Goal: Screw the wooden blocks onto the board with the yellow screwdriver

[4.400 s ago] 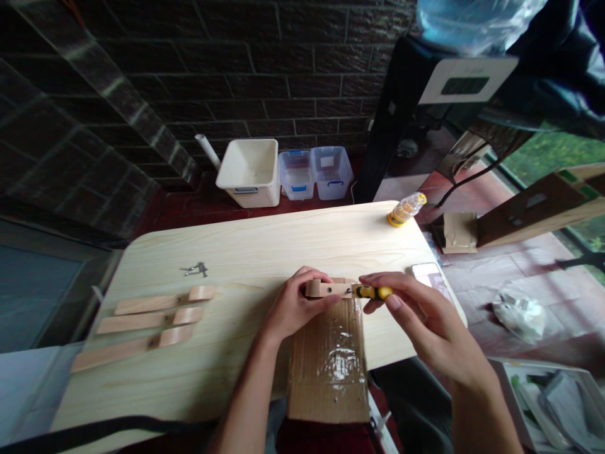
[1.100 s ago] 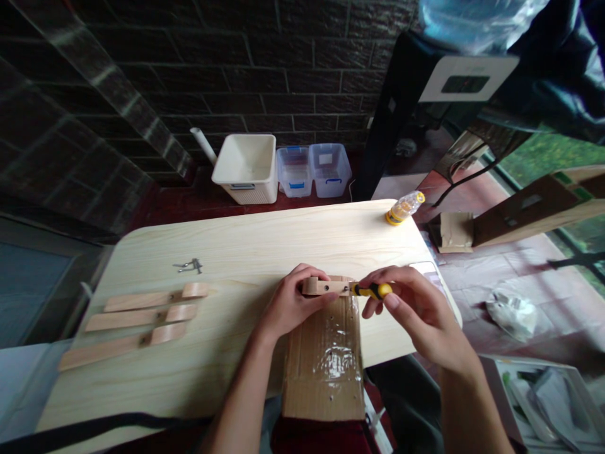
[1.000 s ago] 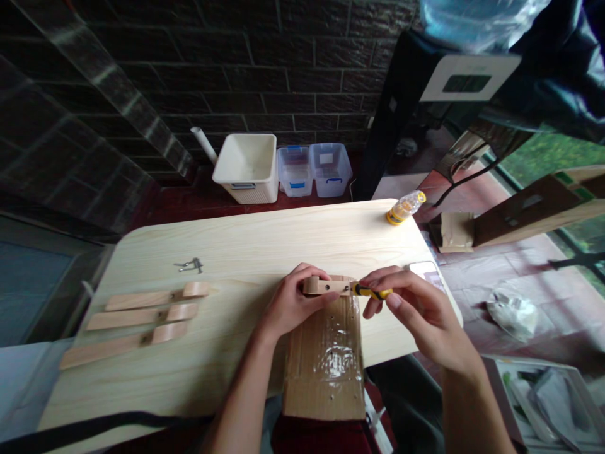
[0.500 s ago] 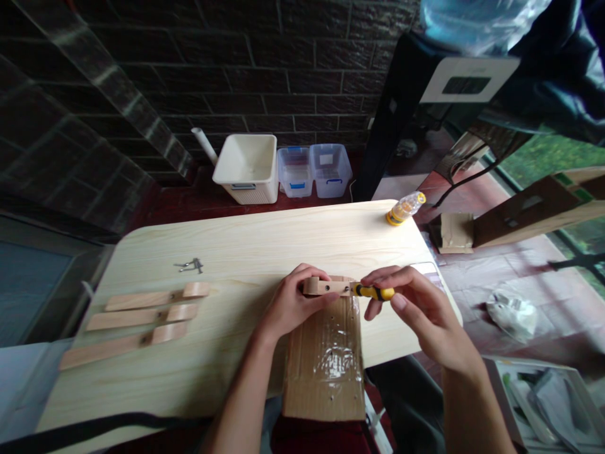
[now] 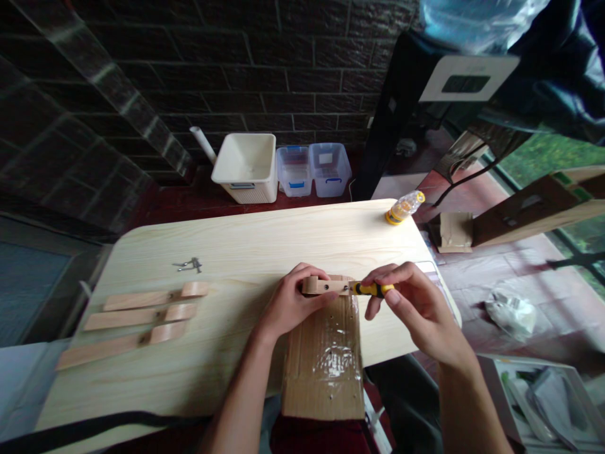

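A short wooden piece (image 5: 333,287) with a rounded block at its left end and a dark hole lies on the far end of a taped cardboard box (image 5: 321,378). My left hand (image 5: 295,299) is closed around its left part, thumb in front. In my right hand (image 5: 411,302), fingers and thumb hold a yellow and black screwdriver (image 5: 373,289). It lies nearly level, its tip pointing left at a dark screw (image 5: 346,288) by the wooden piece's right end. Whether tip and screw touch is too small to tell.
Several similar wooden pieces (image 5: 132,316) lie at the table's left, near a small pile of screws (image 5: 191,264). A clear bottle-shaped container with yellow ends (image 5: 404,208) stands at the back right corner. Plastic bins (image 5: 255,192) sit on the floor beyond the table (image 5: 265,227).
My right thumb and fingers have shifted slightly on the screwdriver handle. My left hand and the wooden piece stay in place. The view has moved a little.
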Motion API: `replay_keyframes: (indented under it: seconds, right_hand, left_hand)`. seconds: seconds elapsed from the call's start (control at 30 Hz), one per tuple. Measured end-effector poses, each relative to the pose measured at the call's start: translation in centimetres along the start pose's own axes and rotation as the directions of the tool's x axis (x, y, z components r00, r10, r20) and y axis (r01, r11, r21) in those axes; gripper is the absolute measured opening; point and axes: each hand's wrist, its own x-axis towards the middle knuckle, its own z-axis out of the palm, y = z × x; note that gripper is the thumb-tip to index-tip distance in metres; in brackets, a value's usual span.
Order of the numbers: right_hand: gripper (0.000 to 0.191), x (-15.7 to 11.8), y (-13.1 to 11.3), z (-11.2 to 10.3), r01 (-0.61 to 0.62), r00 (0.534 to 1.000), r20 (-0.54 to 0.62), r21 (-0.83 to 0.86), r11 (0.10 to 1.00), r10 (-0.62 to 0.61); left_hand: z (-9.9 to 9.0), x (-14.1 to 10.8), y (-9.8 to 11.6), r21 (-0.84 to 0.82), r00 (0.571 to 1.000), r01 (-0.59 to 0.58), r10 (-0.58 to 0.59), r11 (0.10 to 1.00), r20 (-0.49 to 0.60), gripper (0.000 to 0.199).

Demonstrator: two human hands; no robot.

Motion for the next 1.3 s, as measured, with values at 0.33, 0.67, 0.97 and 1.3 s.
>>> replay_keyframes:
  seconds: [0.33, 0.67, 0.97, 1.3]
  right_hand:
    - [0.013, -0.1, -0.18, -0.06, -0.009, 0.998, 0.068, -0.003, 1.0, 0.009]
    - [0.017, 0.04, -0.25, 0.06, 0.035, 0.999, 0.029, -0.047, 0.998, -0.033]
    - [0.022, 0.03, -0.05, 0.0, 0.045, 0.996, 0.086, -0.102, 0.994, -0.036]
    - [0.016, 0.05, -0.06, 0.32, 0.017, 0.998, 0.062, -0.007, 1.0, -0.017]
  left_hand:
    - [0.05, 0.02, -0.02, 0.007, 1.0, 0.011, -0.011, 1.0, 0.001, 0.026]
    - [-0.08, -0.02, 0.01, 0.007, 1.0, 0.014, -0.014, 1.0, 0.02, 0.027]
    - [-0.01, -0.12, -0.19, 0.005, 1.0, 0.01, -0.01, 1.0, 0.016, 0.027]
    - [-0.04, -0.12, -0.15, 0.01, 1.0, 0.005, -0.005, 1.0, 0.013, 0.027]
